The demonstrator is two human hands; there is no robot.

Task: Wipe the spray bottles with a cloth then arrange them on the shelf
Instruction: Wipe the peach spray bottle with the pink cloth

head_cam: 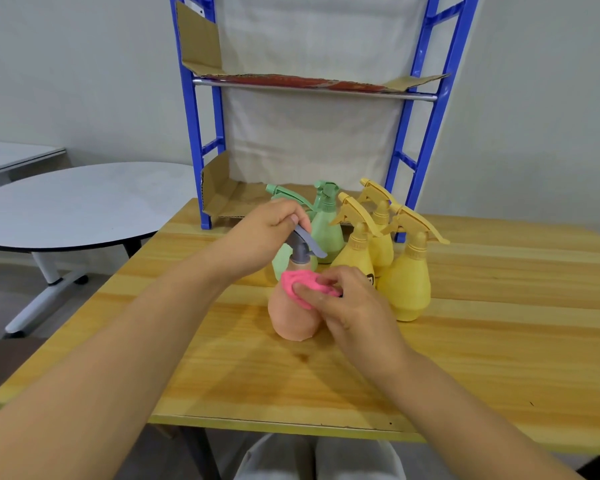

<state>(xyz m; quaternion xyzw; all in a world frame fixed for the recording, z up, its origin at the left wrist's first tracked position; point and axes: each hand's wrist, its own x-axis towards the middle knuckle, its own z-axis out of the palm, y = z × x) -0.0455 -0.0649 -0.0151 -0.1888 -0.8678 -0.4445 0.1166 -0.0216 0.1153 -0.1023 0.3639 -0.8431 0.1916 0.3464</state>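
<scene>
A peach spray bottle (291, 320) with a grey trigger head stands on the wooden table (499, 358). My left hand (264, 233) grips the grey head from above. My right hand (340, 299) presses a pink cloth (300, 284) against the bottle's shoulder, fingers curled round the cloth. Behind stand two green spray bottles (326, 226) and three yellow spray bottles (406, 282), close together. The blue shelf (409, 161) rises at the table's far edge, its tiers lined with cardboard (222, 199).
A round white table (77, 202) stands to the left, a second white tabletop (11, 154) behind it. The shelf's bottom cardboard tier holds nothing visible on its left part. A pale wall is behind.
</scene>
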